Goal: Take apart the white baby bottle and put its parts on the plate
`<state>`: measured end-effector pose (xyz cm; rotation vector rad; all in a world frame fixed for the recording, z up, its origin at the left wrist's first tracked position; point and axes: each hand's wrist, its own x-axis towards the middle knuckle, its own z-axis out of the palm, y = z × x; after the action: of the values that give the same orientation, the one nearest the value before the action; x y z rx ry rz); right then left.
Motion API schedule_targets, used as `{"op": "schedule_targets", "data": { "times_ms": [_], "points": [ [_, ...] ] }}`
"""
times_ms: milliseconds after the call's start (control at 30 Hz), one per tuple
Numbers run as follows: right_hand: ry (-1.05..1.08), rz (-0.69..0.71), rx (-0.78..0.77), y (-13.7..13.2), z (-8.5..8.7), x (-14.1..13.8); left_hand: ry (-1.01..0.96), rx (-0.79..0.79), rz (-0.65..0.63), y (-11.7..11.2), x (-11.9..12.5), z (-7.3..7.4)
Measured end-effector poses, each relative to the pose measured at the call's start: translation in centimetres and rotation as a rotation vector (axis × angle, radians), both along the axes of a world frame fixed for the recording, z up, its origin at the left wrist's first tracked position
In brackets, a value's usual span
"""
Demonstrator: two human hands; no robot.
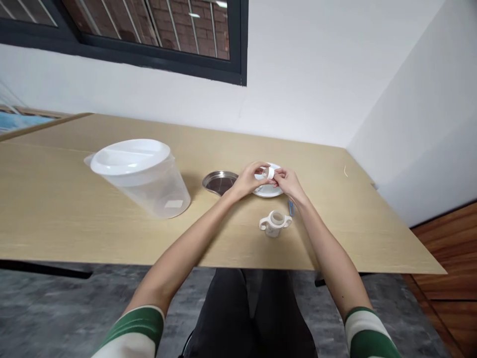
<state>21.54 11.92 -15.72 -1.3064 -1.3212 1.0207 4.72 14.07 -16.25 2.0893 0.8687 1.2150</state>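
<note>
Above the white plate (267,192), my left hand (249,180) curls its thumb and fingers around a small baby bottle top (271,172), with a white collar and a clear nipple-like part facing left. From the other side, my right hand (289,184) pinches the collar's edge with closed fingertips. Nearer to me stands a pale baby bottle body (274,229), upright and uncapped, with a handle on each side. Part of the plate is hidden behind my hands.
A large translucent pitcher (149,191) with a white lid stands on the left of the wooden table (93,219). A round metal tray (218,184) lies beside my left wrist. A small blue object (291,208) lies near my right wrist. The wall (298,74) borders the table's back.
</note>
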Motion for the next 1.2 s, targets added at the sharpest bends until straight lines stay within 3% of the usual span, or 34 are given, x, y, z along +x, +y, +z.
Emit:
{"op": "schedule_targets", "data": {
  "times_ms": [133, 233, 500, 833, 1200],
  "points": [
    [-0.082, 0.006, 0.01, 3.0, -0.4, -0.4, 0.097, -0.074, 0.097, 3.0, -0.4, -2.3],
    [-0.141, -0.043, 0.082, 4.1, -0.4, 0.5, 0.185, -0.085, 0.119, 4.2, -1.0, -3.1],
    [-0.066, -0.234, 0.24, 4.1, -2.1, 6.2, 0.257, -0.101, 0.169, 3.7, -1.6, -3.2],
    [-0.036, -0.463, 0.214, 3.2, -5.8, 11.3, 0.01, -0.013, 0.256, 4.2, -1.5, -4.0],
    [-0.143, -0.556, 0.149, 3.4, -7.3, 13.0, 0.299, -0.039, 0.403, 3.7, -2.2, -4.2]
  ]
}}
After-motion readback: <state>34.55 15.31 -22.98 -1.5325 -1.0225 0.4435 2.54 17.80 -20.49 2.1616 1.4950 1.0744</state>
